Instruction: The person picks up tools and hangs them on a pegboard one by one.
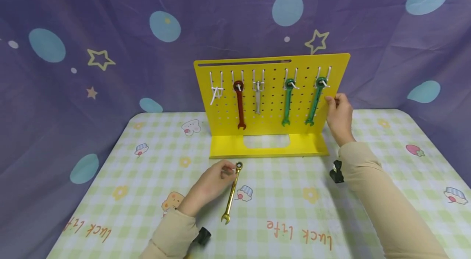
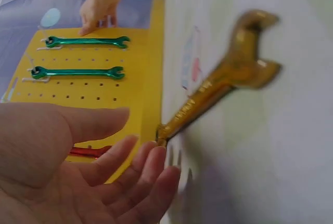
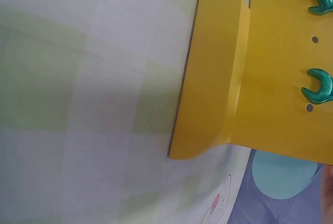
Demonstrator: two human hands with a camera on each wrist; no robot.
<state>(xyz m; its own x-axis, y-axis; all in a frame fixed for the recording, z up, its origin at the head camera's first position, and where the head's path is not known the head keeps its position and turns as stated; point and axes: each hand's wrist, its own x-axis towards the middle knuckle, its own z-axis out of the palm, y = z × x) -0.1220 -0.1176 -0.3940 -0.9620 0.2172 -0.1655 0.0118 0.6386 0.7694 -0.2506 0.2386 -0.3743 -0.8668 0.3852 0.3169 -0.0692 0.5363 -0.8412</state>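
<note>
A gold combination wrench (image 1: 231, 198) lies slanted on the tablecloth in front of the pegboard, its ring end toward the board. Beside that ring end is my left hand (image 1: 212, 183); in the left wrist view its thumb stands apart from the loosely bent fingers (image 2: 151, 169), whose tips are right at the wrench. My right hand (image 1: 340, 118) grips the right edge of the yellow pegboard (image 1: 274, 122), thumb on the front face. On the board's hooks hang a red wrench (image 1: 241, 108), a short silver wrench (image 1: 258, 101) and two green wrenches (image 1: 288, 103).
The leftmost white hook (image 1: 216, 89) on the board carries no wrench. The board's foot (image 1: 226, 146) stands on a checked tablecloth (image 1: 154, 185) with printed cartoons. A purple patterned curtain (image 1: 110, 14) hangs behind the table. Both wrists wear black camera mounts (image 1: 337, 172).
</note>
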